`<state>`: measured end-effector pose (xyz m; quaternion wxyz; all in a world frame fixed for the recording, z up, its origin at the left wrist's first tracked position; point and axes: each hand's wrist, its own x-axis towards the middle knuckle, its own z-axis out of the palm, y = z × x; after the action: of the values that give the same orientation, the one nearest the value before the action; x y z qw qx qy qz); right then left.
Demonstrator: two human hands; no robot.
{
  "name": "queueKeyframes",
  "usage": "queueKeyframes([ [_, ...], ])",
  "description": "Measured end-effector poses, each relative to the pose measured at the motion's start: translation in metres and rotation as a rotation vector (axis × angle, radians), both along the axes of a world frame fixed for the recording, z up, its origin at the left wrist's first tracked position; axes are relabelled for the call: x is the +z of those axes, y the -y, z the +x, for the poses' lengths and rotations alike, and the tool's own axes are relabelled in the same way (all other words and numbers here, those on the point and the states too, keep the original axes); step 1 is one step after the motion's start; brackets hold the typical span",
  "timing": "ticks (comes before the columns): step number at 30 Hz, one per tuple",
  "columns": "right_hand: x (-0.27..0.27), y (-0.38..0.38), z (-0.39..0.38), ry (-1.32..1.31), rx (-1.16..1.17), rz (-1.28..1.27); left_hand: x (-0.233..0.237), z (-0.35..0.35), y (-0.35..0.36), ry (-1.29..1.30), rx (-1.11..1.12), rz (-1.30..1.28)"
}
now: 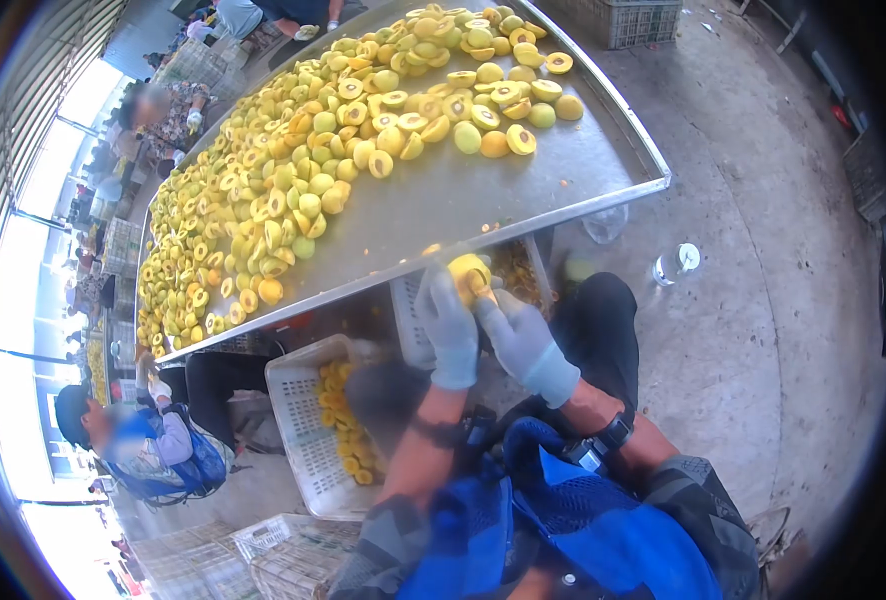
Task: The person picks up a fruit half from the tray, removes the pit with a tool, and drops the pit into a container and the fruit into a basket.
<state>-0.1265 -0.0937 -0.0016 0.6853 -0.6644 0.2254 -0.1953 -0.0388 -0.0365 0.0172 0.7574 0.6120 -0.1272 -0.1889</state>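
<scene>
Both my hands wear pale gloves and meet just in front of the metal table's near edge. My left hand (450, 328) is closed around a yellow peach half (468, 272). Close against that fruit, my right hand (525, 342) has its fingers pinched together. Something small and yellowish-brown shows at its fingertips, but its kind is hidden. A large heap of halved yellow-green peaches (313, 165) covers much of the metal table (438, 215), many with their brown centres showing.
Below the table edge stands a white crate (298, 440) with yellow fruit pieces inside. Another white crate (410, 322) is beneath my hands, holding scraps. A clear container with a white lid (677, 263) is on the concrete floor. A co-worker (153, 450) sits at left.
</scene>
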Motion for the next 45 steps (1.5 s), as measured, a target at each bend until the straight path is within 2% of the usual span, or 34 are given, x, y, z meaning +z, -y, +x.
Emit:
queueKeyframes([
  [9, -0.005, 0.002, -0.004, -0.074, 0.126, -0.123, -0.017, 0.013, -0.015, 0.311, -0.054, 0.186],
  [12, 0.005, 0.005, -0.011, -0.071, 0.258, 0.321, -0.018, 0.016, -0.019, 0.322, -0.130, 0.190],
  [15, 0.022, 0.015, -0.016, -0.143, 0.424, 0.645, -0.026, 0.022, -0.022, 0.292, -0.192, 0.180],
  [17, 0.021, 0.021, -0.017, -0.161, 0.513, 0.744, -0.021, 0.019, -0.022, 0.314, -0.202, 0.185],
  [21, 0.009, 0.028, -0.014, -0.135, 0.681, 1.097, -0.018, 0.012, -0.021, 0.171, -0.171, 0.117],
  [24, -0.026, 0.029, -0.009, -0.049, 0.790, 1.532, -0.020, 0.009, -0.020, 0.020, -0.114, 0.056],
  [27, -0.044, 0.024, -0.004, 0.084, 0.870, 1.664, -0.018, 0.008, -0.016, -0.175, -0.031, -0.026],
  [29, -0.046, 0.022, -0.003, 0.106, 0.845, 1.674, -0.026, 0.010, -0.017, -0.247, -0.014, -0.083],
  [32, -0.045, 0.024, -0.006, 0.119, 0.761, 1.546, -0.045, 0.016, -0.015, -0.068, 0.259, 0.039],
  [35, -0.028, 0.031, -0.009, -0.002, 0.618, 1.324, -0.063, 0.045, -0.051, 0.119, 0.326, 0.345],
  [36, -0.023, 0.033, -0.010, -0.057, 0.560, 1.243, -0.052, 0.054, -0.065, 0.080, 0.283, 0.267],
  [37, -0.022, 0.037, -0.011, -0.086, 0.531, 1.166, -0.036, 0.056, -0.075, 0.204, 0.384, 0.440],
  [41, -0.014, 0.046, -0.010, -0.112, 0.439, 0.980, -0.033, 0.100, -0.162, 0.486, 0.505, 0.656],
  [44, 0.008, 0.064, -0.005, -0.211, 0.387, 0.873, -0.036, 0.132, -0.248, 0.573, 0.549, 0.980],
  [45, 0.009, 0.076, -0.005, -0.151, 0.388, 0.883, -0.035, 0.140, -0.271, 0.614, 0.544, 1.074],
])
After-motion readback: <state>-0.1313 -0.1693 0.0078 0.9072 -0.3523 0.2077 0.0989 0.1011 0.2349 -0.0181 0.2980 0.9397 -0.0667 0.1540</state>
